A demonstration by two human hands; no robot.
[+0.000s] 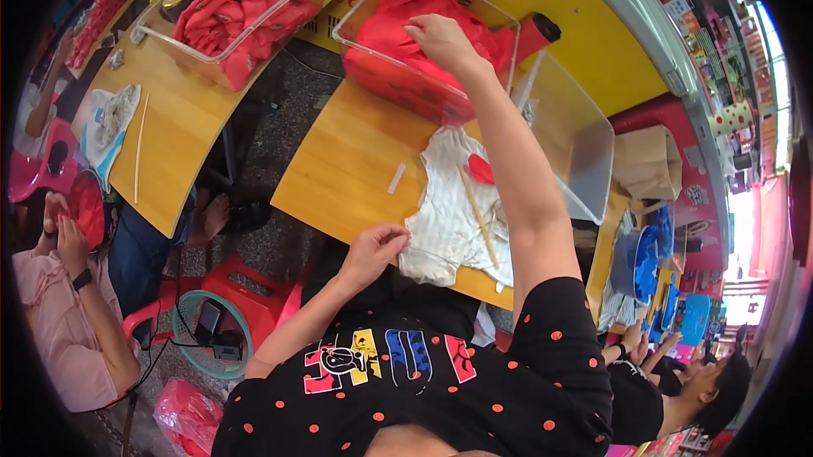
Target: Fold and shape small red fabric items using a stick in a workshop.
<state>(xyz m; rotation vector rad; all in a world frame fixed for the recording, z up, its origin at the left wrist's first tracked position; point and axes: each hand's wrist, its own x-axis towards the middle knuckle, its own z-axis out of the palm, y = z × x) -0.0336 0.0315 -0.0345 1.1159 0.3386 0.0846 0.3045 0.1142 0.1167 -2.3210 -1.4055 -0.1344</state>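
My right hand (442, 40) is stretched out over a clear plastic bin (508, 59) filled with red cloth pieces (394, 21). Its fingers are curled together; whatever they may hold is too small to make out. Low at the table's near edge, my left hand (373, 255) has thumb and fingers pinched beside a white cloth (436, 241), and anything between them is hidden. On that rumpled cloth lie a thin wooden stick (478, 216) and a small red piece (480, 169), partly beside my right forearm.
A pale strip (396, 178) lies on the wooden table (339, 148). Right of the red bin stands another clear bin (584, 144). At left, a second table (190, 110) carries a bin of red pieces (246, 12); a person in pink (72, 313) works there. A green basket (190, 351) sits below.
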